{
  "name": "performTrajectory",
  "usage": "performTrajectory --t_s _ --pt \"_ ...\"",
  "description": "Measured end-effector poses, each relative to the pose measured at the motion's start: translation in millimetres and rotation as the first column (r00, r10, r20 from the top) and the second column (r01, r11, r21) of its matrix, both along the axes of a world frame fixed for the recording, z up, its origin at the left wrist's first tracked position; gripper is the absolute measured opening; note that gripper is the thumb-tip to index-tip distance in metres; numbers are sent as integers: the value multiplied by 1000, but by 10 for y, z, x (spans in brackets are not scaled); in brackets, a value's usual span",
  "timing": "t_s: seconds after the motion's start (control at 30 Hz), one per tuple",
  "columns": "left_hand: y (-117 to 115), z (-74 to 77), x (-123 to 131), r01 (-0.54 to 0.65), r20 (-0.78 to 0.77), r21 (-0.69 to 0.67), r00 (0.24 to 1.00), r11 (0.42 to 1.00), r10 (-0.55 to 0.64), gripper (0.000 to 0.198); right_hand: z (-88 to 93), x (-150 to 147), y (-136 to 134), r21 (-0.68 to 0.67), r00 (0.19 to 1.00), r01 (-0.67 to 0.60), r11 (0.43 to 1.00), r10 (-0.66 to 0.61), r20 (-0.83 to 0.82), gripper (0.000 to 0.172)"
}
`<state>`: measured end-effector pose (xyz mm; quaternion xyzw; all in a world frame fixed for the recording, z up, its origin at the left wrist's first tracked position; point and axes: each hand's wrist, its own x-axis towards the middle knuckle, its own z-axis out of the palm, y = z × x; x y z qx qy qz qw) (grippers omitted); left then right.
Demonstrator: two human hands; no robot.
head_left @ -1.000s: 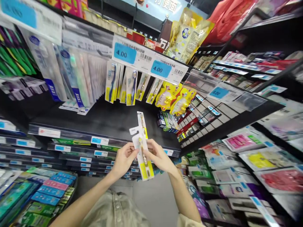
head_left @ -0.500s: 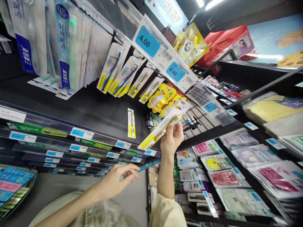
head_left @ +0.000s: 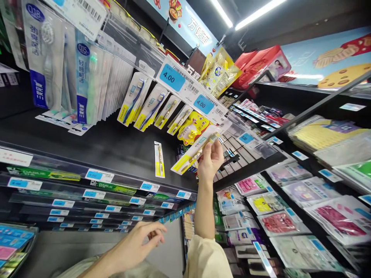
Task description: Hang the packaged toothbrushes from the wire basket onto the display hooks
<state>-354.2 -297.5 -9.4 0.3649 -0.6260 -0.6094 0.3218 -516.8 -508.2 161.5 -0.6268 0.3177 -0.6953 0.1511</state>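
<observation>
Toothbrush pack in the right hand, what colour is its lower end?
Its lower end is yellow, clearest in the head view.

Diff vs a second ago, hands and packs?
Right hand has carried the toothbrush pack up and rightward, to just below the hanging yellow pack; it now holds it alone. Left hand let go and sits lower, empty. The view has shifted too. Unchanged: the loose toothbrush pack lies on the shelf.
</observation>
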Motion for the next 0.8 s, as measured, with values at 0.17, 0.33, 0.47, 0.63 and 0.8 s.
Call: performTrajectory --t_s 0.17,0.33,0.47,0.63,0.8 --pt "5 -100 -2 -34 -27 22 999 999 35 34 -16 53 -84 87 1000 -3 996 1 27 62" --pt "-24 -102 -15 -48 -27 19 998 999 48 32 9 128 -335 234 992 -124 964 118 39 63" --pt "-36 -71 -11 -43 -19 15 999 999 43 32 9 146 -758 326 988 -146 934 155 -3 64" --pt "-14 -80 -1 -72 -7 9 997 997 72 34 -9 214 -1322 404 982 -115 907 165 -93 58" --pt "9 -62 29 -97 -11 22 995 995 97 35 -11 363 -1686 460 987 -35 887 102 -121 50"
